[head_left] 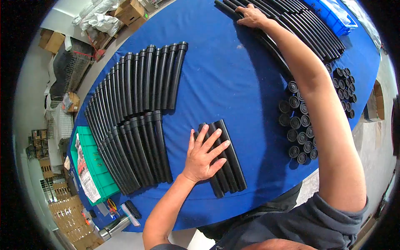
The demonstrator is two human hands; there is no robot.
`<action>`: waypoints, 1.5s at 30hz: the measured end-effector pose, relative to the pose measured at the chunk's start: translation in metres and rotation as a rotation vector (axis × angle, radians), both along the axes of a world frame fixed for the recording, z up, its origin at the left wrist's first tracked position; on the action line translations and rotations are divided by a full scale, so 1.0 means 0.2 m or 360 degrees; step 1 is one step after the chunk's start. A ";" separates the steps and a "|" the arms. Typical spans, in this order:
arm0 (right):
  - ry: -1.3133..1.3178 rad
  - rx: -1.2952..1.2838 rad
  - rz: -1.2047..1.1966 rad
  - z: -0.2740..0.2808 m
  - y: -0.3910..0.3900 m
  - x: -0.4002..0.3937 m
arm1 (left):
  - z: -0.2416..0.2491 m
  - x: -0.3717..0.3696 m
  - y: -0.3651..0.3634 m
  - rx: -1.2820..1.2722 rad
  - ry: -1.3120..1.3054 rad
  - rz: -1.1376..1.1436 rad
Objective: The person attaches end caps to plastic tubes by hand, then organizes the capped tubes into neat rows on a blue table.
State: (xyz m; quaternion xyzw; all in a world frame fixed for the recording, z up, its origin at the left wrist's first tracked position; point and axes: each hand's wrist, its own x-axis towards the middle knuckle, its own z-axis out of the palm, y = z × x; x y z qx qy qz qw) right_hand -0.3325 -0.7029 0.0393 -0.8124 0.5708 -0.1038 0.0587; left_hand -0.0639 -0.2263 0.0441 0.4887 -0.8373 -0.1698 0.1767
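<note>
My left hand (203, 156) lies flat with fingers spread over several short black tubes (231, 160), set side by side in the middle of the blue cloth. At the far end of the table my right hand (252, 16) reaches onto the nearest edge of a row of plain black tubes (308, 31). Its fingers and thumb curl around a tube there; the exact grip is partly hidden. On the left, black tubes with collared ends (141, 83) lie fanned out in two overlapping rows. Round black caps (301, 137) stand grouped beneath my right forearm.
A blue crate (343, 27) sits at the far right. At the left edge is a green crate (100, 166) with printed paper in it, near a brush (131, 212) and a metal cylinder (114, 227). Cardboard boxes (131, 12) stand beyond the table.
</note>
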 end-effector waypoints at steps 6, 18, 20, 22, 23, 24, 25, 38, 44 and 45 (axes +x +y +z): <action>0.0037 0.0086 0.0039 -0.07 -0.13 0.04 | 0.02 -0.01 0.00 0.0016 -0.0013 0.0004; -0.0126 -0.0092 -0.0271 -0.03 0.15 0.54 | 0.01 -0.01 0.00 -0.0011 -0.0030 -0.0002; -0.0166 -0.0138 -0.0319 -0.06 0.21 0.60 | 0.01 0.00 0.00 -0.0027 -0.0021 -0.0002; -0.0158 -0.0080 -0.0305 -0.03 0.29 0.61 | 0.01 -0.01 0.00 -0.0035 -0.0014 -0.0007; -0.0147 -0.0061 -0.0285 -0.01 0.35 0.62 | 0.01 -0.01 0.00 -0.0042 -0.0019 -0.0006; -0.0140 -0.0077 -0.0291 -0.01 0.40 0.63 | 0.00 -0.01 0.01 -0.0046 -0.0024 -0.0004; -0.0132 -0.0092 -0.0295 -0.02 0.44 0.64 | 0.00 -0.01 0.01 -0.0056 -0.0020 -0.0002; -0.0236 -0.0044 -0.0209 0.04 1.32 0.56 | -0.03 -0.01 0.04 -0.0174 0.0022 0.0028; -0.0255 -0.0082 -0.0187 0.02 1.75 0.39 | -0.05 -0.02 0.04 -0.0237 0.0052 0.0028; -0.0255 -0.0073 -0.0188 0.02 1.83 0.36 | -0.06 -0.02 0.04 -0.0245 0.0060 0.0024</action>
